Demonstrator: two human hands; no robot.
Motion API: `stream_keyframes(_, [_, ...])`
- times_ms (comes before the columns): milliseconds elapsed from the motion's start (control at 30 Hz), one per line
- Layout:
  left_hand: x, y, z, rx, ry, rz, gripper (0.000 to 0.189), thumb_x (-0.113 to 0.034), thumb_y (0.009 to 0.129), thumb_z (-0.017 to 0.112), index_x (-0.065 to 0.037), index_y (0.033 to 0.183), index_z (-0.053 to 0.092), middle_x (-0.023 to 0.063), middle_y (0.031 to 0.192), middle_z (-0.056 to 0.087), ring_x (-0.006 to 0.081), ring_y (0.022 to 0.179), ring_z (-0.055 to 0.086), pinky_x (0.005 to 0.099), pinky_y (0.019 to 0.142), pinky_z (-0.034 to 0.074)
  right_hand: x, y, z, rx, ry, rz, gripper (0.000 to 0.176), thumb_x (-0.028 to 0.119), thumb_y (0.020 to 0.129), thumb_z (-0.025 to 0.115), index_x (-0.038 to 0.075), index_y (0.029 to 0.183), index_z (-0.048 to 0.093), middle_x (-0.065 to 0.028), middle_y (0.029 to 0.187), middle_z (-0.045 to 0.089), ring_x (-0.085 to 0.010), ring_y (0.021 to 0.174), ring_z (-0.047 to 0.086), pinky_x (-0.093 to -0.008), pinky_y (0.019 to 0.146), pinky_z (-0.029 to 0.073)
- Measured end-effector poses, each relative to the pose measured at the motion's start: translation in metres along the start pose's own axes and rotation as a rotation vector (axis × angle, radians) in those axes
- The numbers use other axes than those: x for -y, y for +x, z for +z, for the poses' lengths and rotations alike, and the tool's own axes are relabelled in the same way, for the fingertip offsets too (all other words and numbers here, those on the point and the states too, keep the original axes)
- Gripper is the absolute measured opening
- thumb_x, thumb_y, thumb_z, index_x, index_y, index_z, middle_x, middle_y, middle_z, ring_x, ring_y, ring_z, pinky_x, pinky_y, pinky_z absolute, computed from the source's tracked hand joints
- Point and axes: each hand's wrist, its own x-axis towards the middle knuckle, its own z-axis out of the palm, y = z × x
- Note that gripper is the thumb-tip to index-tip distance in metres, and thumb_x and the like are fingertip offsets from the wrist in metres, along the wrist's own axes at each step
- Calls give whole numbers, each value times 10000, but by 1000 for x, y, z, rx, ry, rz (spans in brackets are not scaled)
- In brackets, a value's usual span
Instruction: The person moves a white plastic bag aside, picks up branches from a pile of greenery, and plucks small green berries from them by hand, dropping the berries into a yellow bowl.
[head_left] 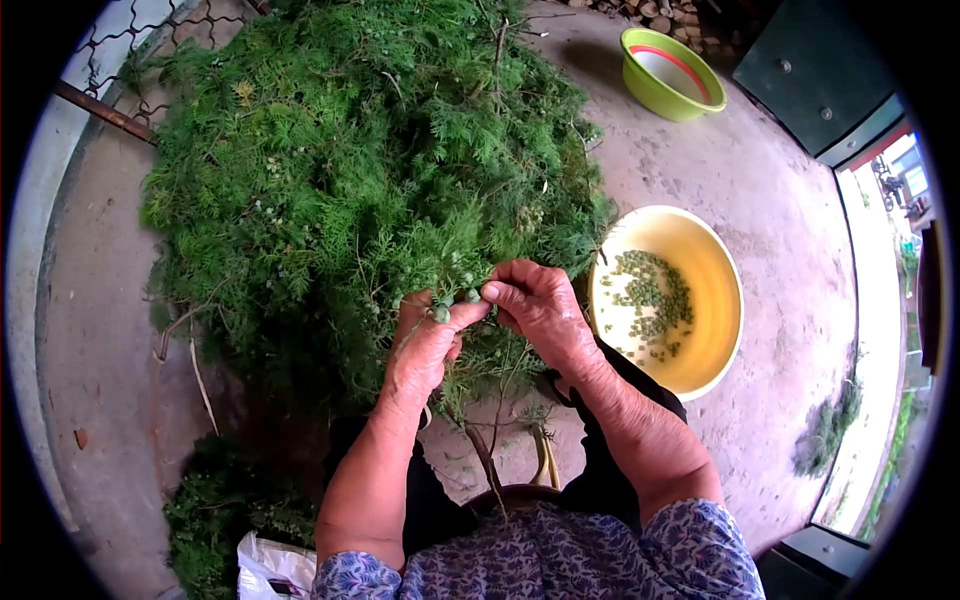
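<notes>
My left hand [428,345] is closed around an evergreen sprig [452,262] that bears several small pale-green cones [441,313]. Its thumb points right, just under the cones. My right hand [540,308] is beside it, thumb and forefinger pinched together at a green cone [473,296] on the sprig's right side. The fingertips of both hands nearly meet there. Behind them spreads a large heap of feathery evergreen branches [330,170]. To the right of my right hand stands a yellow basin [722,330], with many loose green cones [655,295] on its bottom.
A lime-green basin [640,85] with a red-rimmed white bowl inside stands at the back right, near stacked firewood [665,15]. Dark green cabinets [815,75] flank the doorway on the right. A white plastic bag [270,565] and more branches [215,505] lie at lower left.
</notes>
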Motion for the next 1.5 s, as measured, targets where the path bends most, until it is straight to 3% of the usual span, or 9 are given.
stream_keyframes(367, [-10, 0, -3, 30, 1, -77, 265, -210, 660, 725, -103, 873, 610, -31, 713, 574, 24, 531, 447, 164, 394, 274, -12, 7, -1, 129, 857, 329, 140, 160, 865, 579, 20, 850, 575, -10, 646, 520, -93, 526, 434, -231, 474, 367])
stream_keyframes(633, [1, 7, -8, 62, -510, -73, 112, -132, 823, 632, -63, 893, 578, 10, 758, 572, 35, 420, 347, 164, 404, 288, -12, 13, 3, 67, 899, 153, 129, 157, 866, 575, 28, 871, 570, -57, 775, 570, -143, 624, 529, -276, 529, 432])
stream_keyframes(900, [8, 14, -5, -59, -544, -46, 111, -145, 838, 621, -62, 897, 576, 2, 772, 575, 44, 426, 344, 173, 396, 277, -13, 5, 10, 171, 655, 109, 109, 119, 808, 648, 69, 894, 603, 13, 712, 589, -52, 560, 501, -182, 461, 383])
stream_keyframes(1067, [-4, 2, 0, -54, -332, -157, 121, -114, 809, 639, -70, 917, 607, -28, 761, 559, 26, 488, 395, 169, 446, 294, -9, 5, 8, 39, 469, 103, 45, 57, 807, 631, 35, 845, 625, -13, 671, 600, -78, 607, 556, -220, 499, 437])
stream_keyframes(1167, [11, 14, -13, 51, -164, -75, 190, -151, 788, 649, -60, 953, 620, -62, 753, 578, 12, 537, 416, 173, 490, 308, -16, 11, 4, -94, -157, -387, 107, 41, 794, 623, 13, 897, 613, -43, 729, 587, -112, 730, 554, -272, 630, 474])
stream_keyframes(1200, [15, 20, -18, 3, -251, -118, 204, -23, 737, 682, -84, 903, 580, -25, 728, 559, 33, 489, 426, 161, 406, 280, -14, 9, 6, -25, 5, -208, 93, 63, 815, 610, 9, 889, 591, -43, 691, 556, -106, 677, 530, -277, 589, 460])
stream_keyframes(1333, [10, 10, -6, -32, -208, 53, 273, 17, 708, 690, -46, 930, 543, -10, 728, 553, 36, 477, 410, 176, 399, 318, -21, 9, 7, 14, 98, -255, 177, 184, 885, 550, 14, 840, 530, 12, 590, 475, -74, 529, 436, -251, 449, 367])
stream_keyframes(1400, [15, 16, -12, -48, -246, 10, 277, -11, 704, 704, -64, 927, 550, -12, 725, 548, 41, 470, 401, 178, 411, 323, -24, 5, 5, 169, 607, 128, 188, 219, 902, 535, 52, 815, 528, 33, 570, 431, -36, 476, 356, -202, 387, 259])
stream_keyframes(1500, [20, 22, -15, -28, -156, -87, 243, -35, 729, 692, -61, 929, 555, -23, 703, 534, 34, 468, 383, 181, 417, 308, -38, 13, 4, 172, 750, 164, 182, 215, 897, 540, 51, 818, 528, 14, 582, 475, -52, 483, 404, -200, 405, 308])
